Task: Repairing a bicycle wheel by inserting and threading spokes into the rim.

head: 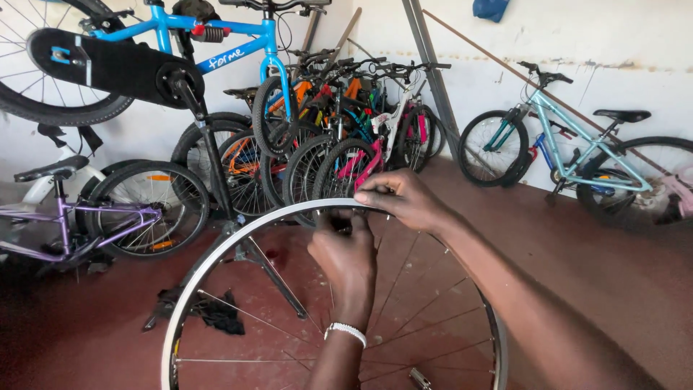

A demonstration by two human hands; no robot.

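Observation:
A bare silver bicycle wheel rim (216,249) with thin spokes (249,316) stands upright in front of me, its lower part cut off by the frame's bottom edge. My right hand (401,198) pinches the top of the rim from outside. My left hand (346,260), with a white bracelet on the wrist, reaches up inside the rim and is closed around something small at the top, near a spoke end; what it grips is hidden by the fingers.
A blue bicycle (180,43) hangs on a black repair stand (216,180) at left. A purple bicycle (94,217) leans at far left, several bikes (346,123) crowd the back wall, and a teal one (577,155) stands at right. A black rag (216,314) lies on the red floor.

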